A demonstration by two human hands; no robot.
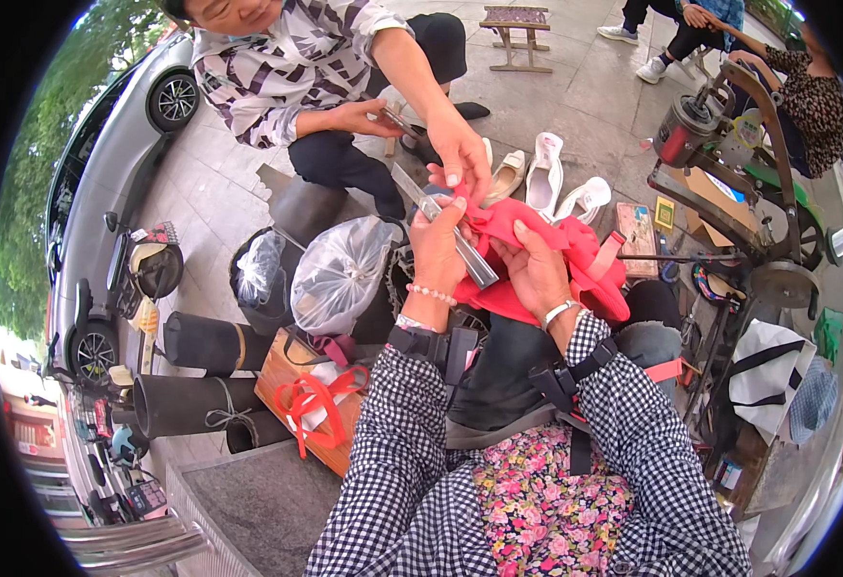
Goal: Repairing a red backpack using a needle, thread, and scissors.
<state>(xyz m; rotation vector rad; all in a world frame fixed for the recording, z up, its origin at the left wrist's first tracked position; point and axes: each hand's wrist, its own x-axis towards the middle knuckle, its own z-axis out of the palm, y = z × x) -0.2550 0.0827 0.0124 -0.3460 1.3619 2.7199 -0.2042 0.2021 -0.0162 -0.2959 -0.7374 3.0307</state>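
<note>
Red fabric item (537,264) bunched over the lap, gripped by both: left hand (438,252) pinching cloth alongside a metal ruler (450,231), right hand (537,269) clamping folds. Opposite person's hand (460,154) pinches the top edge, keeping it taut.

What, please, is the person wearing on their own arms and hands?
Both forearms are in black-and-white checked sleeves with black strapped devices at the wrists. The left hand has a pink bead bracelet, the right hand a silver bangle. No gloves.
</note>
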